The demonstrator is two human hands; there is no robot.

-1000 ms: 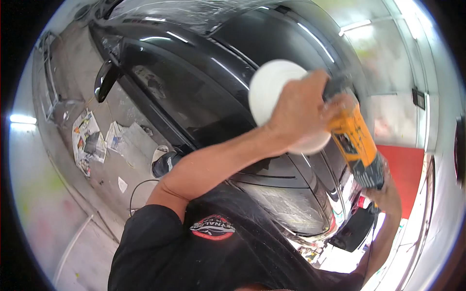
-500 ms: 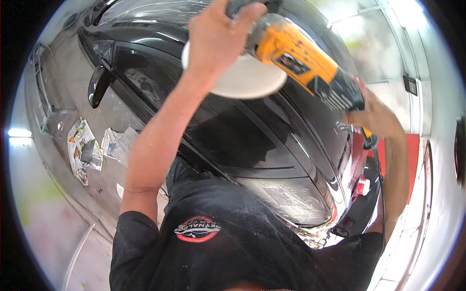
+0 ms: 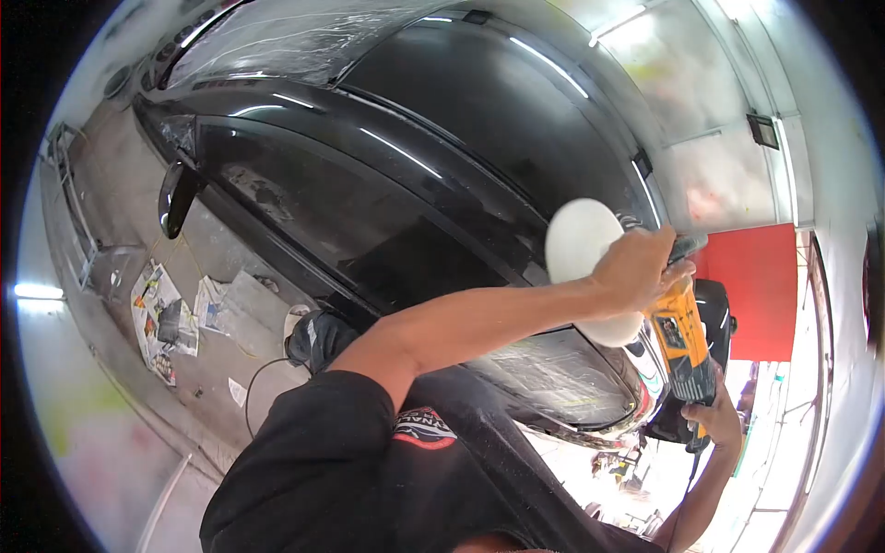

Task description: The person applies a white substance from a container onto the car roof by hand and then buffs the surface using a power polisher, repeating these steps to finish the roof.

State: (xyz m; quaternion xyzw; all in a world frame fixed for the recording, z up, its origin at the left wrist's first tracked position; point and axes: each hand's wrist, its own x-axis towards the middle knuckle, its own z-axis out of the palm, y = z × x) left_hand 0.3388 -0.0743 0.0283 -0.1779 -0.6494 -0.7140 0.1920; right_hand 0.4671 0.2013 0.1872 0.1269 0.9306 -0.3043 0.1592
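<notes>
My left hand (image 3: 636, 269) is wrapped round the front handle of an orange and black polisher (image 3: 678, 334). The tool's rear body and grip are in my right hand (image 3: 717, 417). A round white polishing pad (image 3: 583, 241) is fixed to the head and stands tilted, nearly on edge, near the back end of a black car's roof (image 3: 535, 120). Whether the pad touches the paint cannot be made out. My left forearm crosses in front of the car's side window (image 3: 323, 212) and hides the pad's middle.
Clear plastic film covers the windscreen (image 3: 263, 46) and another glass panel (image 3: 553, 373). A side mirror (image 3: 177, 198) sticks out at the left. Newspaper sheets (image 3: 164, 318) lie on the floor. Beyond the polisher hangs a red panel (image 3: 751, 290). A cord runs down from the tool.
Both hands have carried the polisher to the right and downward, toward the car's rear. The pad has turned from lying almost flat to standing on edge. My body has leaned right.
</notes>
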